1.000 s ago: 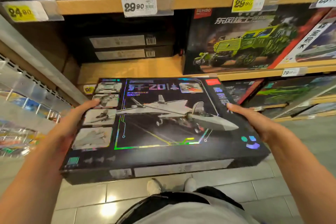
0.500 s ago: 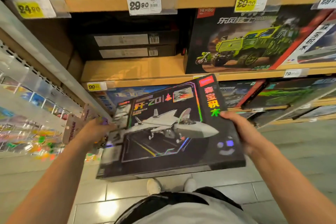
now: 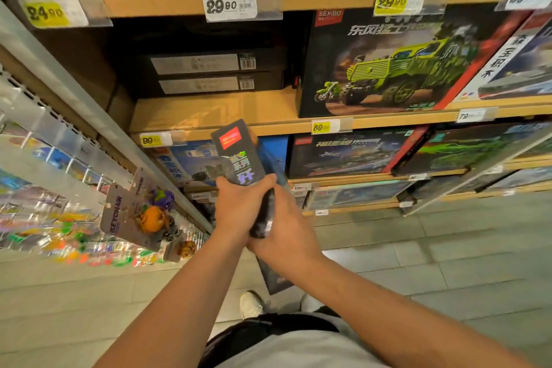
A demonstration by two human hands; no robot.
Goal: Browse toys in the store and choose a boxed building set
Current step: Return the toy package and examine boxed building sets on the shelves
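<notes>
With both hands, left (image 3: 239,206) and right (image 3: 283,230), gripping the box (image 3: 239,155) edge-on before the shelf (image 3: 209,116), it may slip or strike the keychains (image 3: 140,218) if swung.

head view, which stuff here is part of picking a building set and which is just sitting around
In play:
- black box, turned edge-on
- left hand, holding it
- right hand, holding it
- truck set on the shelf
- jet set one shelf below

Just lying about:
- keychain on the side rack
- price tags
- floor
</notes>
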